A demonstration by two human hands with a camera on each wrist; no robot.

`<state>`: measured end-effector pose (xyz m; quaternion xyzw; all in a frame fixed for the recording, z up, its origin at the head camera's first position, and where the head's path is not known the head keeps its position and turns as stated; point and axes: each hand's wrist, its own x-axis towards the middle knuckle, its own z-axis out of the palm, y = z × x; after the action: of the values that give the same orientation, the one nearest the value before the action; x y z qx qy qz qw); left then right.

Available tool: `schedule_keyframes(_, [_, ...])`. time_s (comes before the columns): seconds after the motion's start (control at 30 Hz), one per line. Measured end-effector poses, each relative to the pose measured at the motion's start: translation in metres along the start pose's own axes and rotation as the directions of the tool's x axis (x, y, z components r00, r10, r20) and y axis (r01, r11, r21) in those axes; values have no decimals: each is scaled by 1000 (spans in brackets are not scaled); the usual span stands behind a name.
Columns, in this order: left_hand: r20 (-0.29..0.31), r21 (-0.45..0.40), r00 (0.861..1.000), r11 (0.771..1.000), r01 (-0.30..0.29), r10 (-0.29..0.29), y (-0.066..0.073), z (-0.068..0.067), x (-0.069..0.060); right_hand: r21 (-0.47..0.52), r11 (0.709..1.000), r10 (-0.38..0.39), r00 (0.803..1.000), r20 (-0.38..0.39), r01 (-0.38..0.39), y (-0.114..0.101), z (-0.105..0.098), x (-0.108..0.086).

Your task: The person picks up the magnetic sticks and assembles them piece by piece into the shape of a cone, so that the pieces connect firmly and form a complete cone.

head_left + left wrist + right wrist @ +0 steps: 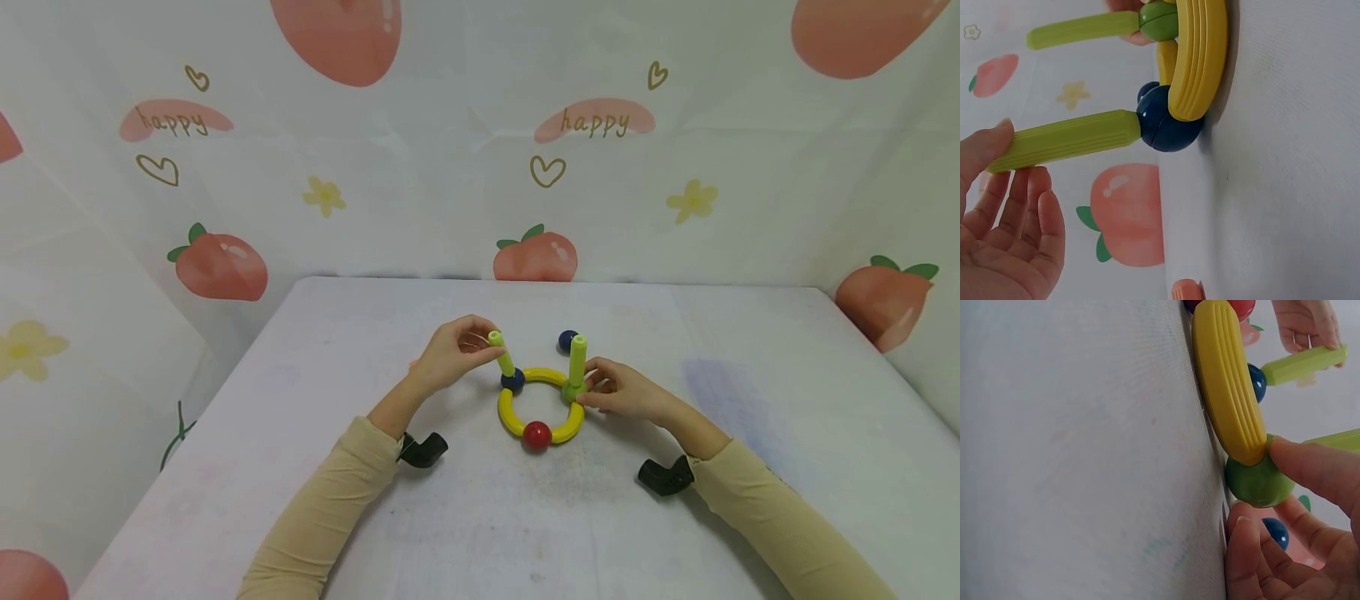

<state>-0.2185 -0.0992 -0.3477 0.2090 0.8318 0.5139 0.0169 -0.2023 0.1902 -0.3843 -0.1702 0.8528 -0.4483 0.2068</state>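
A ring of curved yellow pieces (507, 412) lies on the table, joined by a red ball (537, 437), a blue ball (513, 381) and a green ball (573, 392). From the blue ball rises a tilted light-green rod (1072, 140), its upper end pinched between thumb and fingers of my left hand (459, 354). Another light-green rod (577, 361) stands upright on the green ball. My right hand (626, 390) grips that green ball (1260, 481) at table level, thumb on one side and fingers on the other.
A loose blue ball (567, 341) lies behind the ring. An orange-pink piece (1187, 290) shows beyond my left hand, mostly hidden in the head view. Black curved fittings (424, 451) hang by both wrists. A patterned cloth (450, 167) stands behind the table.
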Motion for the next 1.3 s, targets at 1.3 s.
schedule_keyframes(1.3, [57, -48, 998, 999, -17, 20, 6, 18, 8, -50, 996, -72, 996, 47, 74, 0, -1, -1])
